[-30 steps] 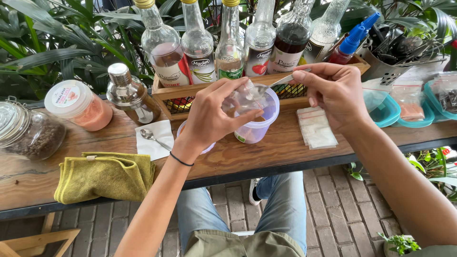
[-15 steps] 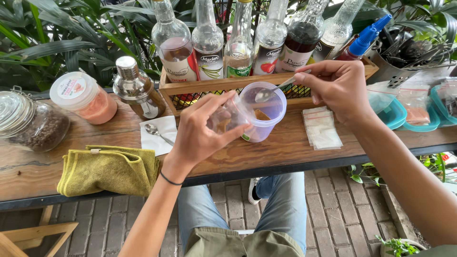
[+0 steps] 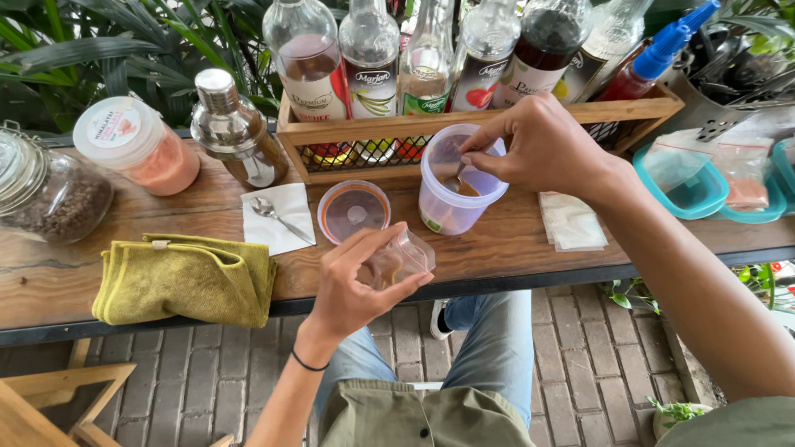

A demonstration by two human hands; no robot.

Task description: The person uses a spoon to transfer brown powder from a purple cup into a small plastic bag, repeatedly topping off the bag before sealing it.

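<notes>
Left hand (image 3: 356, 285): clamped on a small clear cup (image 3: 402, 258), tilted (looks emptied).
Right hand (image 3: 542, 149): fingers pinched together on a spoon in the tub (image 3: 460, 186).
Lid (image 3: 354, 211): off, on the bench (image 3: 497, 248).

Wooden plank table (image 3: 207, 273), yellow-green folded cloth (image 3: 186, 279) at the front edge, white napkin (image 3: 281, 217) with a spoon (image 3: 280, 218), round lid (image 3: 354, 211), clear plastic tub (image 3: 458, 194), glass jar of beans (image 3: 50, 194), pink jar (image 3: 141, 147), metal shaker (image 3: 234, 131), wooden bottle crate (image 3: 464, 132), white sachets (image 3: 570, 222), teal tubs (image 3: 687, 182)

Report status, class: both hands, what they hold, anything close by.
Left hand grips small clear cup, tilted. Right hand dips spoon into clear tub. Loose lid lies beside tub; nothing blocking.
</notes>
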